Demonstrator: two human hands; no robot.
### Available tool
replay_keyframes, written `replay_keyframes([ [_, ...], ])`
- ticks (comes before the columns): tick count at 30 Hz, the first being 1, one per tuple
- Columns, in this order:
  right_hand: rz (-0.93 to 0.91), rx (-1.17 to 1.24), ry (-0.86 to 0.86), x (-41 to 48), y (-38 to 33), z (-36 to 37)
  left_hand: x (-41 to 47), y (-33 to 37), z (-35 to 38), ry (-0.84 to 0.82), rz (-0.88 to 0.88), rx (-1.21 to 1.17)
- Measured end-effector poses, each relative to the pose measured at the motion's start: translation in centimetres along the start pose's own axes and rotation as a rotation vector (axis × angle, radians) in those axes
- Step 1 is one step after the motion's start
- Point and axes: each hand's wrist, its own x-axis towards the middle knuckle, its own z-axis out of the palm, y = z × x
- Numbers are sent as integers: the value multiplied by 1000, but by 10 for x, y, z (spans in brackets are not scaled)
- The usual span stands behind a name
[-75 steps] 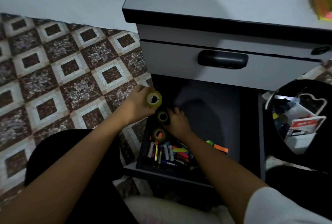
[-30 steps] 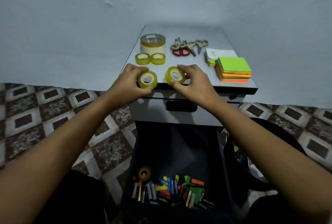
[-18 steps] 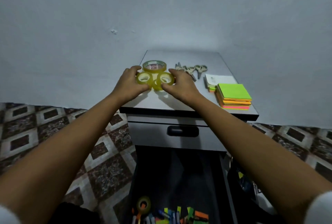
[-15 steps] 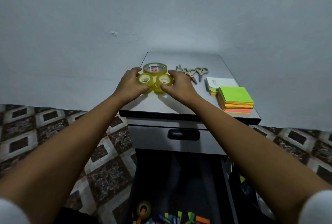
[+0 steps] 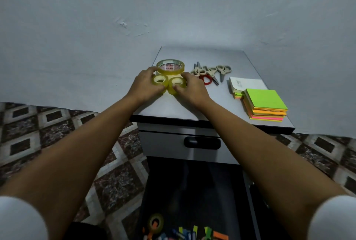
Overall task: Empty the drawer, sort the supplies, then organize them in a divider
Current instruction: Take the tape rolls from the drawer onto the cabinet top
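Observation:
On the grey cabinet top, my left hand grips a small yellow tape roll and my right hand grips a second small roll. Both rolls sit stacked on other small rolls, just in front of a large tape roll. The open bottom drawer shows at the lower edge, with one more tape roll and several coloured markers in it.
Several scissors lie right of the tapes. A white pad and a stack of neon sticky notes sit at the cabinet's right side. The upper drawer with a black handle is closed. Patterned floor tiles lie on both sides.
Both hands lifted a small tape roll each out of the drawer, carried them up to the cabinet top and set them on the two small rolls there. The view tilted upward.

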Motion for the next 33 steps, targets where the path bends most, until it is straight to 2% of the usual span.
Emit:
replay_keyframes([
  [11,-15,57,22,3,6,8,3,-8,4,22,-16,-85],
  [19,-14,48,42,-4,6,7,-4,-12,6,17,-16,-56],
  [24,-195,63,194,-77,5,-2,-69,-9,18,287,253,-82],
  [27,-326,40,269,-132,22,4,-120,-26,40,362,407,-27],
  [30,-291,38,224,-180,45,17,-168,-45,72,308,383,-24],
  [33,-186,46,127,-222,71,36,-203,-67,105,158,277,-56],
])
